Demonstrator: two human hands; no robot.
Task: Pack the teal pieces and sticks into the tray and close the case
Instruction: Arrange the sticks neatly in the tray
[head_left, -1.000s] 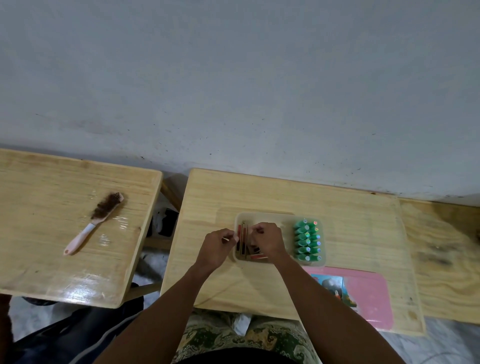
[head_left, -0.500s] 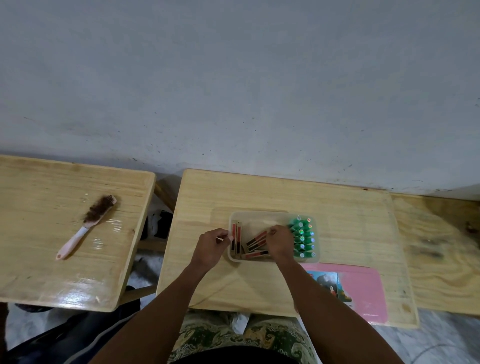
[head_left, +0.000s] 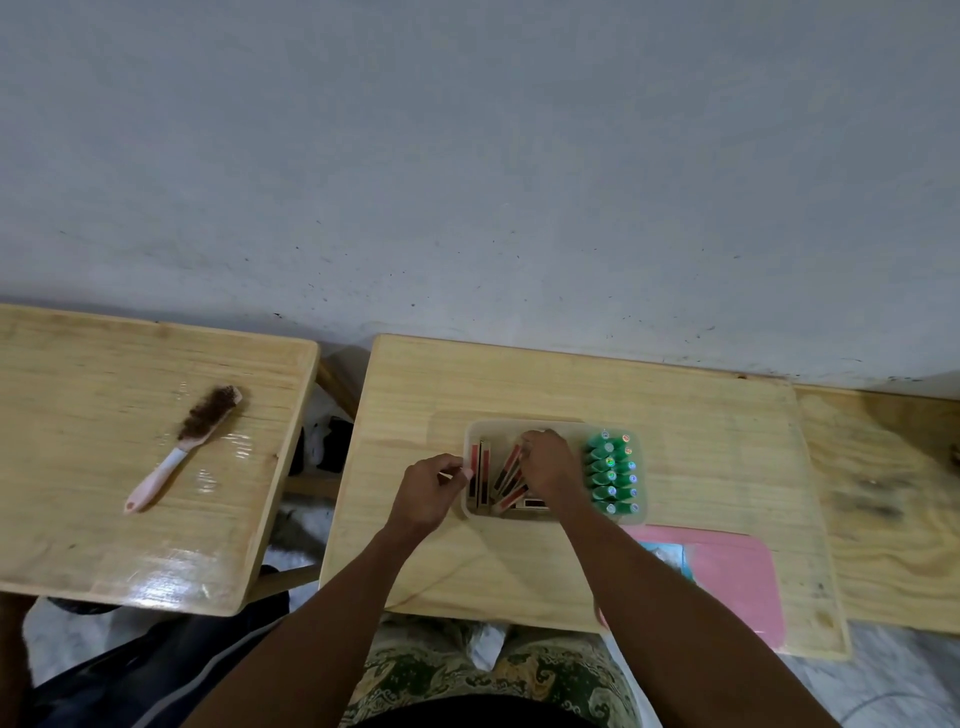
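A clear plastic tray (head_left: 558, 427) sits on the middle wooden table. Several teal pieces (head_left: 611, 474) stand packed in two rows at its right end. Several red and brown sticks (head_left: 483, 474) lie in its left part, some straight, some crossed. My left hand (head_left: 428, 491) is at the tray's left edge, its thumb and fingers pinching the rim or something small and pale there. My right hand (head_left: 545, 465) reaches into the tray with curled fingers on the slanted sticks; what it holds is hidden under the fingers.
A pink case lid (head_left: 727, 577) with a picture lies flat on the table near the front right. A pink-handled brush (head_left: 182, 447) lies on the left table (head_left: 78, 519). A third wooden surface (head_left: 893, 499) adjoins on the right. A grey wall stands behind.
My right hand moved from the teal pieces back left onto the slanted sticks. My left hand stayed at the tray's left edge. The camera shifted slightly.
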